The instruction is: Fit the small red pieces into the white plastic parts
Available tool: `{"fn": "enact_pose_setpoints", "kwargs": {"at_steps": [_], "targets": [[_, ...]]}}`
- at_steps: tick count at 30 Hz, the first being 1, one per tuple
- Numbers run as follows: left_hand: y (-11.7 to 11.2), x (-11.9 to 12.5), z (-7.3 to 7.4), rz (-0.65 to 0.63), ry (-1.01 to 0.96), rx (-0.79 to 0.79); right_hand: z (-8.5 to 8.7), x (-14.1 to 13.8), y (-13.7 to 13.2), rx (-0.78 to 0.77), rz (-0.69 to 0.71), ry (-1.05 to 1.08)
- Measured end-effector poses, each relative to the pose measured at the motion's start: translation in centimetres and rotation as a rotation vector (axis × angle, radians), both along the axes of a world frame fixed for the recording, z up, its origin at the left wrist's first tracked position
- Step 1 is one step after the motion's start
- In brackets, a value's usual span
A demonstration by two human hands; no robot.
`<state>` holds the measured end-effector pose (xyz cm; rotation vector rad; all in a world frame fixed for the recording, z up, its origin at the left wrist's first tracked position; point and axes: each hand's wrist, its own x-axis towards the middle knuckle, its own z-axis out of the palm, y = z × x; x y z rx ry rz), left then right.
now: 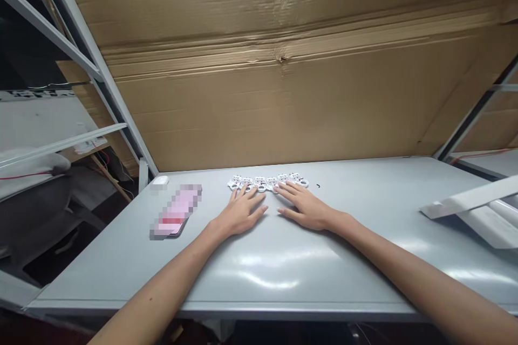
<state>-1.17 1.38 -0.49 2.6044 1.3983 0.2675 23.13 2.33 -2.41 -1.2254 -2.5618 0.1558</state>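
Both my hands lie flat on a grey table (283, 259), fingers stretched out. My left hand (242, 211) points toward a row of several small white flat parts with holes (267, 182) near the table's far edge; its fingertips touch the left end of the row. My right hand (304, 206) rests beside it, and its fingertips reach the right part of the row. Neither hand holds anything.
A pink blurred flat object (176, 211) lies to the left with a small white object (161, 180) behind it. A tiny dark bit (318, 186) sits right of the row. White long strips (477, 205) lie at the right edge. A cardboard wall (283, 91) stands behind.
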Motion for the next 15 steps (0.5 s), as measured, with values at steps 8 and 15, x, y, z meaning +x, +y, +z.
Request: {"fn": "enact_pose_setpoints", "kwargs": {"at_steps": [8,15], "targets": [[0.17,-0.6,-0.18,-0.015,-0.026,0.076,-0.22,0.13,-0.33,0.03,-0.076,-0.01],[0.6,-0.9,-0.15,0.069,-0.053,0.213,-0.21,0.2,-0.52,-0.01,-0.083,-0.006]]}}
